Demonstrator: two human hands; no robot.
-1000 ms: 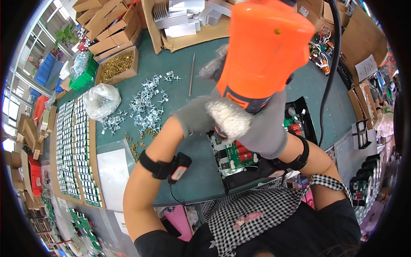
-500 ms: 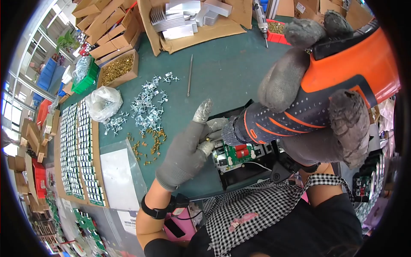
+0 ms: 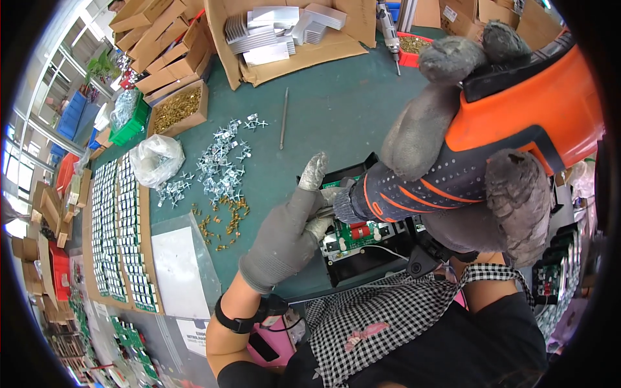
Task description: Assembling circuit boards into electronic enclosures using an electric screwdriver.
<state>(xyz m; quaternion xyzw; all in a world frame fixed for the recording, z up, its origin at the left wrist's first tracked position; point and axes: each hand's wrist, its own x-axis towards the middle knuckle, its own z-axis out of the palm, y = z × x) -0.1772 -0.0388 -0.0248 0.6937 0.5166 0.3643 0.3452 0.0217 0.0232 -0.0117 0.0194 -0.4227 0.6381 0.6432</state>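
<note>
We now bring the orange power screwdriver (image 3: 466, 168), gripped in our right hand (image 3: 466, 129), onto the circuit board (image 3: 356, 236); left hand (image 3: 291, 226) pinches its tip, so fastening looks imminent.

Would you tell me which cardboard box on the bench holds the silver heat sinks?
The large open box at the far edge; the small box to its left holds brass screws.

An electronics assembly workshop: beyond the left hand (image 3: 288, 236) the green workbench (image 3: 336, 110) holds loose metal clips (image 3: 220, 161), brass screws (image 3: 223, 220) and cardboard boxes (image 3: 174, 110) of parts; trays of components (image 3: 119, 233) lie to its left.
</note>
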